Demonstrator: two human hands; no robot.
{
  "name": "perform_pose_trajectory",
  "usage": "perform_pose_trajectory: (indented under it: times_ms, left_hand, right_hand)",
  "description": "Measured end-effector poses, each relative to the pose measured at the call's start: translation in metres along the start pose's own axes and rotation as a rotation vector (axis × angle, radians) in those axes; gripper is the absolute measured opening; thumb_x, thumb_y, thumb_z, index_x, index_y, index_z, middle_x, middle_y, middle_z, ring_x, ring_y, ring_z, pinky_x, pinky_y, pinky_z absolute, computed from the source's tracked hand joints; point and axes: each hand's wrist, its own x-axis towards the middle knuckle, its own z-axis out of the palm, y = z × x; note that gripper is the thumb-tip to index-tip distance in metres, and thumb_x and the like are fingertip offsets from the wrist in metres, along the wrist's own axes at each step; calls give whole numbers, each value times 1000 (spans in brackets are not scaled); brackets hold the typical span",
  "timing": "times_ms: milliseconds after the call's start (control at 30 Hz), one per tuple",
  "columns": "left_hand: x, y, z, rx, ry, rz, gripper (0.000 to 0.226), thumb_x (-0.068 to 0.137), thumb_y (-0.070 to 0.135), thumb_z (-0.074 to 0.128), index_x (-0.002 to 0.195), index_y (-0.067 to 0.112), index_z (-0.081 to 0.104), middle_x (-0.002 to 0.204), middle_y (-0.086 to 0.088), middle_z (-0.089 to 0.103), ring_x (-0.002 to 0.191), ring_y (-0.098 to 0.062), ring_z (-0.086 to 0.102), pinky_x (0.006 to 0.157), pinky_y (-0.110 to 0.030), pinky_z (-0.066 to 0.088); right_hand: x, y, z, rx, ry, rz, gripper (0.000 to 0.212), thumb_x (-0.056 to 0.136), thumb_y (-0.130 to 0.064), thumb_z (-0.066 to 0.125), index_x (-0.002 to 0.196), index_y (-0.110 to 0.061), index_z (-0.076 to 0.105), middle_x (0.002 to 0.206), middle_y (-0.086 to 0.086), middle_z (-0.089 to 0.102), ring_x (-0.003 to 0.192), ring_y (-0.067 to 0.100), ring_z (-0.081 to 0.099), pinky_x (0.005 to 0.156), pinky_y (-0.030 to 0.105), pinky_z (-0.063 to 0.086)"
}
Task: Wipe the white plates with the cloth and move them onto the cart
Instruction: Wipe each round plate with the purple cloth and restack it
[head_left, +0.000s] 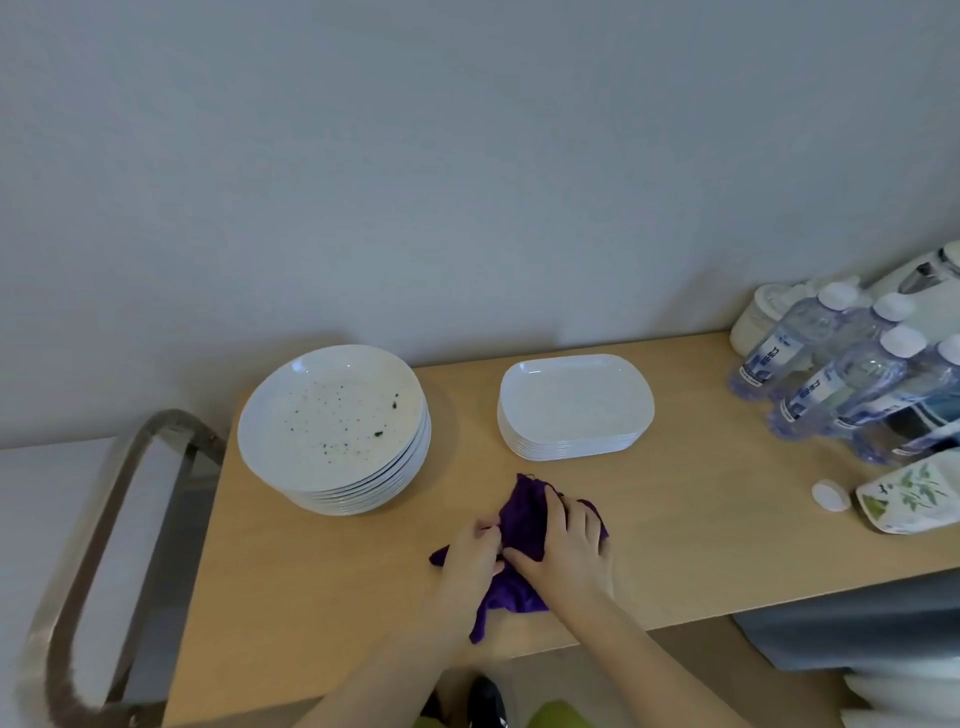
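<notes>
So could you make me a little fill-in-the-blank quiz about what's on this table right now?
1. Both hands, the left hand and the right hand, grip a cloth whose colour is ____.
2. The top plate of the round stack is speckled with dark ____.
3. The stack of rectangular plates stands to the ____ of the round stack.
4. The water bottles have caps coloured ____.

Missing words: purple; crumbs; right; white
</notes>
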Motion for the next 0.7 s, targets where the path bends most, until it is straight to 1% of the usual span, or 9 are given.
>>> perform_pose_trajectory:
  times_ms: [67,133,233,300,367,433,533,600,700]
  left_hand:
    - [-4,-8,-5,187,97,126,26,95,0,38,114,6,55,101,-6,60,90,-16,56,80,-24,48]
    - [-6,-17,-9,302,147,212,26,93,-2,41,113,9,54,108,-6,59,94,-16,56,81,-23,49]
    - [-8,-22,-12,395,205,268,28,95,10,49,123,8,50,107,2,54,103,-18,53,91,-32,47]
    - [-8,-22,-13,357,183,279,37,98,23,49,131,6,46,103,6,52,110,-20,52,91,-28,44]
    - [-12,-17,-11,264,124,243,46,100,35,43,139,11,41,120,4,55,123,-22,49,97,-28,41]
    - [-13,-5,-9,49,47,151,44,100,43,36,133,15,47,127,-2,58,117,-21,55,94,-32,45]
    - [-9,19,-14,-443,-83,-60,48,94,57,38,101,16,63,89,-6,71,85,-22,65,72,-34,51]
    - [-4,37,-20,-621,-169,-133,47,90,62,42,90,20,63,80,-3,69,74,-21,64,64,-32,52]
    - [6,68,-22,-703,-240,17,43,89,55,47,102,17,63,98,-5,73,95,-25,70,83,-43,55]
  right_hand:
    - [3,0,0,-61,10,-19,77,86,-53,55,148,-28,16,148,-1,27,138,22,21,111,43,27]
    - [7,0,-3,10,37,-5,57,91,-37,52,142,-28,29,140,-1,38,130,23,32,107,38,33]
    - [6,-8,-23,505,39,55,32,88,-20,52,118,-30,52,116,-6,57,106,14,52,83,26,47]
    - [4,-20,-41,780,56,64,22,87,-14,53,99,-33,57,95,-12,65,89,8,60,66,16,44]
    - [2,-34,-57,927,59,61,17,87,-12,54,92,-26,62,81,-9,68,79,9,64,64,16,44]
    - [0,-53,-71,1142,11,53,15,88,-14,53,93,-20,65,81,-1,72,78,13,68,68,25,52]
    - [3,-81,-87,1514,-108,71,18,93,-19,51,103,-13,64,92,10,72,82,23,69,72,36,55]
    - [10,-96,-99,1688,-119,103,26,95,-22,47,112,-8,60,100,13,69,89,26,65,81,44,52]
    - [25,-101,-115,1612,39,41,23,97,-29,44,111,-22,61,101,-1,70,92,14,66,80,34,53]
